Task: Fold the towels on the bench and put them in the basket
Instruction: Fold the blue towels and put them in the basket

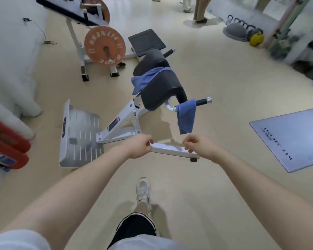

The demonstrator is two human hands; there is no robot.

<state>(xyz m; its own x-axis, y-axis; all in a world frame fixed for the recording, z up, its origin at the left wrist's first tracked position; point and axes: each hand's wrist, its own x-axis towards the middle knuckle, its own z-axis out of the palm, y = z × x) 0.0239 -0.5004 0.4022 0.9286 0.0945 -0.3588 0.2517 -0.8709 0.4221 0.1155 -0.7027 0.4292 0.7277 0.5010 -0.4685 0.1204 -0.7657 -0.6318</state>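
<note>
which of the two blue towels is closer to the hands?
The blue towel hanging from the bench's handlebar, just above the right hand. The other blue towel is draped across the black pads, farther away.

One blue towel drapes the bench pads, another its handle.

A beige gym floor holds a plate-loaded machine (orange plates), kettlebells and a grey mat.
</note>
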